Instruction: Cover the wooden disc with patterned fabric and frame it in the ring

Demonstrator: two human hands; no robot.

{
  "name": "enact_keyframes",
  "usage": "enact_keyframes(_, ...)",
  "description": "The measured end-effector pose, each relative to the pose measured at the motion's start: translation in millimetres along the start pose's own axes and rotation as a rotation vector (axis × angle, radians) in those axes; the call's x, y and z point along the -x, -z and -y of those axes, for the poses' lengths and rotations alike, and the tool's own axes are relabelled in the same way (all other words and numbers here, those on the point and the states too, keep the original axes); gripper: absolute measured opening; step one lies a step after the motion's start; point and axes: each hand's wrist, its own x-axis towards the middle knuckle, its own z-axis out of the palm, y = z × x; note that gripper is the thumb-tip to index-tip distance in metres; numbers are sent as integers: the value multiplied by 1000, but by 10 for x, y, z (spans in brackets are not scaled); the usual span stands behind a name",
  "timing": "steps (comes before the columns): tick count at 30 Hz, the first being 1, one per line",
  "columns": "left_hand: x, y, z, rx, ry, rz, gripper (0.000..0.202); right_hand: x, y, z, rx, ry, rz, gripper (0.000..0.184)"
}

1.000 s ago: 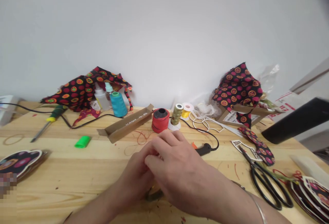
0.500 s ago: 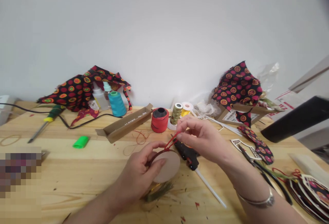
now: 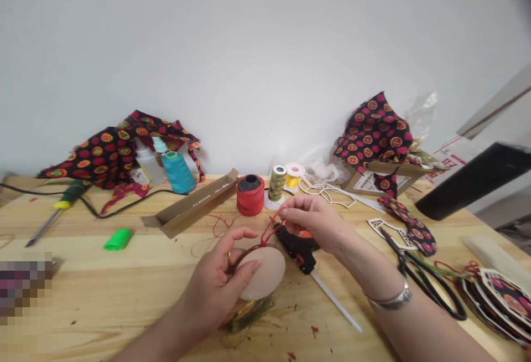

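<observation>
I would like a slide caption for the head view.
Left hand holds a round disc; right hand pinches its red cord.

Bare wood on the tabletop point(image 3: 108, 301) gives a low path left of the left hand point(image 3: 222, 273), with a green cap point(image 3: 118, 239) farther back. Ahead, an open cardboard box point(image 3: 194, 207) and a red thread cone point(image 3: 250, 200) stand in the way. A glue gun point(image 3: 297, 244) lies beneath the right hand point(image 3: 311, 218); scissors point(image 3: 407, 258) obstruct its right side. Above both hands, the air is open.
</observation>
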Motion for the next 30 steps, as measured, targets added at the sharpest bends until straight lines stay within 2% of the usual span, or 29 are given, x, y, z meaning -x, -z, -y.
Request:
enact_keyframes(4, 15, -43, -16, 6, 4, -40, 35, -7, -48, -37, -88, -54, 5, 20)
enact_keyframes(8, 10, -16, -7, -57, -20, -28, 27, -7, -97, -38, -164, -66, 6, 18)
enact_keyframes(11, -4, 29, 11, -93, -37, 8, 25, 12, -89, -2, -197, -50, 11, 24)
enact_keyframes(14, -9, 42, 12, -116, -45, 36, 25, 61, -46, 46, -5, -26, -58, 39)
enact_keyframes(16, -2, 23, -2, -109, -42, 5, 24, 119, -27, 61, 247, 73, -171, 41)
enact_keyframes(18, 10, -8, -22, -91, -32, -31, 22, 195, -38, 48, 449, 266, -274, 28)
enact_keyframes(20, 18, -31, -39, -70, -28, -43, 21, 276, -81, 4, 549, 482, -313, 14)
enact_keyframes(22, 15, -32, -45, -59, -22, -33, 20, 344, -136, -64, 587, 631, -297, 14)
enact_keyframes(30, -29, 45, -19, -62, -12, 38, 27, 448, -222, -247, 721, 848, -213, 29)
